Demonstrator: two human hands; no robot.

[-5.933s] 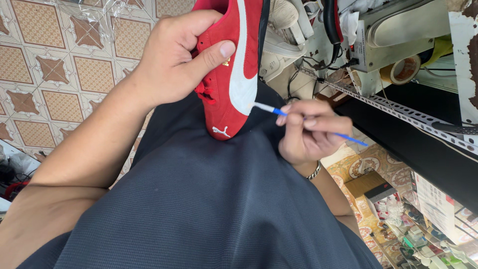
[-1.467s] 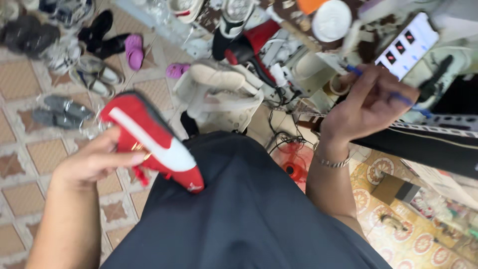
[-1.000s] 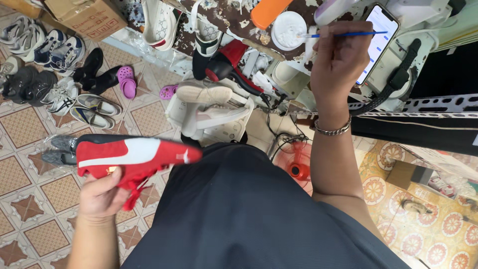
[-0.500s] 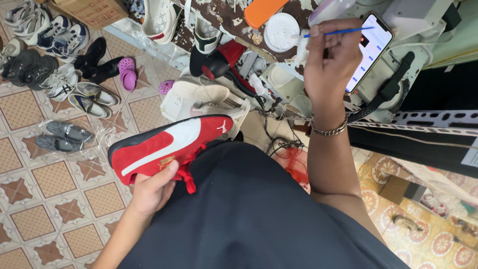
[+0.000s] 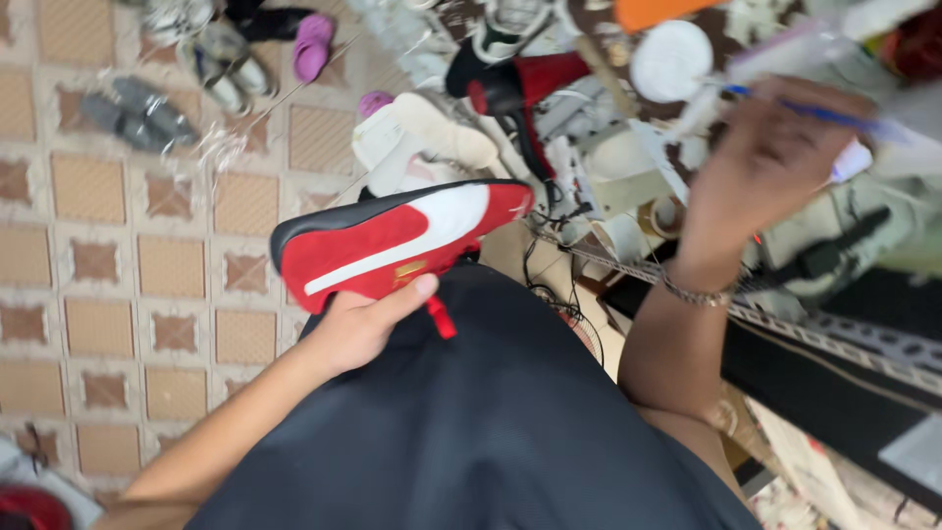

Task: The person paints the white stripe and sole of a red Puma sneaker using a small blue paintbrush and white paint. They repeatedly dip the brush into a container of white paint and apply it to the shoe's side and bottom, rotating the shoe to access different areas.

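Holding a red sneaker [image 5: 397, 245] from below, the left hand [image 5: 361, 326] has its grip closed around the underside of the shoe, thumb pressed on the red side panel just under the white stripe. A red lace end dangles beside the thumb, over the dark cloth on the lap. The shoe lies tilted on its side, toe pointing away from the grip toward the cluttered desk [image 5: 628, 196].

Up and to the right, the right hand [image 5: 770, 162] pinches a thin blue brush [image 5: 814, 113] in a narrow grip; the picture is blurred there, so exactly how the fingers sit on the handle cannot be made out. A white round lid [image 5: 671, 61] lies just beside the brush tip, among shoes and tape rolls.

As a judgement: the sneaker rests on only a few fingers and leans outward, so it could roll off the grip and drop to the tiled floor [image 5: 128, 265]. The brush, held over crowded clutter, could brush against neighbouring things and smear them, or catch the cables near the wrist.
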